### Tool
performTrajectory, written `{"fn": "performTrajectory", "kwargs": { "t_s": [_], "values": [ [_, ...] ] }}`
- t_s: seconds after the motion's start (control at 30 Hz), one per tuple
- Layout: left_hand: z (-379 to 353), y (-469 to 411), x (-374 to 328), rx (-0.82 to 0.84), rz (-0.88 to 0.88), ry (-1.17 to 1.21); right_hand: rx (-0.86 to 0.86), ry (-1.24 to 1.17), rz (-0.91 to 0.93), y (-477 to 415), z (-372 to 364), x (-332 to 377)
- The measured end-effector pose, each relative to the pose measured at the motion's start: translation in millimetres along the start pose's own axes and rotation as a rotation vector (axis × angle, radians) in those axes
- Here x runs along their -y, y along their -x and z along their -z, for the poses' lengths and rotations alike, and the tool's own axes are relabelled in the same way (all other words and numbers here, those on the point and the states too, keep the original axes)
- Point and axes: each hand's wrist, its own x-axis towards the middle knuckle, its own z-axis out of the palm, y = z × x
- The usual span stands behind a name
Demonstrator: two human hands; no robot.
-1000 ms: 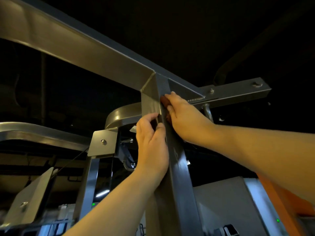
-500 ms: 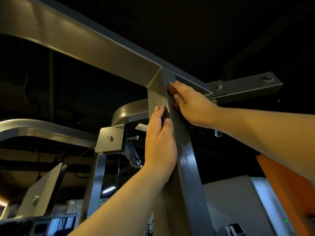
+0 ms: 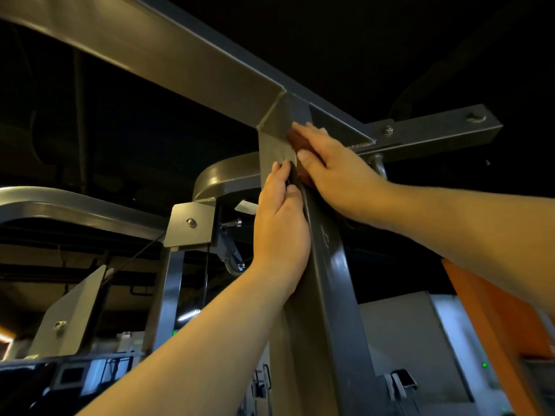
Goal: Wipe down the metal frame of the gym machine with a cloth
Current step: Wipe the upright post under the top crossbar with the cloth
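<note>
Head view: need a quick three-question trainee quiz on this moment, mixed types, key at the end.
1. Fill in: the left hand rests flat on the upright ___.
2. Multiple choice: the cloth is pressed to the metal by A) the left hand B) the right hand C) no hand.
3. True or false: the cloth hangs free, touching no metal.

Key: 1 post. 2 B. 3 false: it is pressed against the post just under the top beam.
</note>
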Motion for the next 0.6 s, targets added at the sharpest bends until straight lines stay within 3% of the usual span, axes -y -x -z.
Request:
{"fn": "performTrajectory", "kwargs": {
  "t_s": [0.2,0.4,0.6],
  "values": [
    [0.7,-0.2,1.9,0.04,-0.003,0.019,0.147,0.081,0.094,19.6,7.9,-2.8],
    [-1.3,4.6,-2.6,-0.029,-0.013,-0.011,0.021,0.13,-0.008,-10.7,-0.2,11.2],
    [1.7,7.0,-0.5,-0.052,-0.056,-0.022,0.144,0.049,0.081,33.1,0.1,10.6]
  ]
}}
